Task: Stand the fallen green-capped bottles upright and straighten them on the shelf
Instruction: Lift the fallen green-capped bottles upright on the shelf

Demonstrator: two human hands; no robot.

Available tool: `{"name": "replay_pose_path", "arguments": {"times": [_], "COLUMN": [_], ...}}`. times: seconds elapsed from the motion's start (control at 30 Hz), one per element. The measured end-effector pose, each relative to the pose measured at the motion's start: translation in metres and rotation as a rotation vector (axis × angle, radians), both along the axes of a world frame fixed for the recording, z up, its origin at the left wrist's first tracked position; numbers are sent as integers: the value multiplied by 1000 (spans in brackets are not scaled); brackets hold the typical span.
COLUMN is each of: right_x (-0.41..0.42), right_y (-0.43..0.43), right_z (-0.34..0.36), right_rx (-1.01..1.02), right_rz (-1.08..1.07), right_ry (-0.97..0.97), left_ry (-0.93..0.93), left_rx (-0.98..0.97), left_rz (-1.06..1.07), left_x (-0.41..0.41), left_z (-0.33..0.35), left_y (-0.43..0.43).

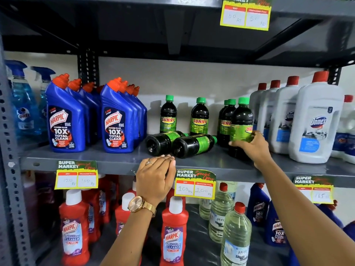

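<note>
Dark green-capped bottles stand on the grey middle shelf [115, 160]. Two lie on their sides, bases toward me: one [163, 142] at left and one [194, 144] beside it. Behind them two stand upright [168, 116] [199, 118], and a pair [225, 121] stands further right. My right hand [251, 145] grips an upright bottle [241, 120] around its label, near the shelf's front. My left hand [155, 177] rests flat against the shelf's front edge, fingers together, just below the fallen bottles, holding nothing.
Blue Harpic bottles [115, 120] crowd the left of the shelf, white Domex bottles [315, 121] the right. Price tags [195, 184] hang from the shelf edge. Red cleaner bottles [173, 231] and clear bottles [235, 237] fill the shelf below.
</note>
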State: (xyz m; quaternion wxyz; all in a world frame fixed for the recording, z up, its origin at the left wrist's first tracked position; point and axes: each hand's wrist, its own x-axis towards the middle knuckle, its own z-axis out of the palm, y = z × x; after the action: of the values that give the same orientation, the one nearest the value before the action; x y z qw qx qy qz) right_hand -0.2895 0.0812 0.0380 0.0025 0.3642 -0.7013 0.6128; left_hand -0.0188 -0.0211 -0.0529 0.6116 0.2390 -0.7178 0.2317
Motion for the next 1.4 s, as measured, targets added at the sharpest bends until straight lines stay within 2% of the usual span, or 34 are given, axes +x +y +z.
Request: {"name": "replay_pose_path", "arguments": {"times": [0.1, 0.23, 0.47, 0.73, 0.9, 0.97, 1.0, 1.07, 1.13, 1.23, 1.4], "right_x": [-2, -6, -3, -5, -3, 5, 12, 30, 53, 83, 97], "right_y": [-3, -3, -3, 0, 1, 5, 8, 15, 16, 6, -18], "right_z": [1, -1, -1, -4, -3, -1, 2, 4, 4, 6, 34], "right_rx": [45, 4, 114, 74, 129, 192, 153, -80, -199, 32, 649], "right_rz": [-87, 21, -93, -107, -102, -233, -335, -473, -372, 6, 207], "right_ry": [57, -75, 72, 77, 95, 159, 220, 387, 470, 256, -52], "left_ry": [9, 15, 1, -2, -23, -39, -54, -109, -185, -244, -165], "left_rx": [3, -5, 15, 22, 54, 74, 87, 107, 105, 89, 185], "left_rz": [-2, -7, -3, -1, 2, -1, -2, -21, -56, -108, -58], "left_x": [-1, -1, 0, -1, 1, 2, 3, 7, 14, 33, 58], "left_z": [-1, 0, 1, 2, 3, 4, 5, 6, 8, 13, 20], "left_y": [0, 0, 3, 4, 7, 9, 11, 13, 12, 8, -7]}}
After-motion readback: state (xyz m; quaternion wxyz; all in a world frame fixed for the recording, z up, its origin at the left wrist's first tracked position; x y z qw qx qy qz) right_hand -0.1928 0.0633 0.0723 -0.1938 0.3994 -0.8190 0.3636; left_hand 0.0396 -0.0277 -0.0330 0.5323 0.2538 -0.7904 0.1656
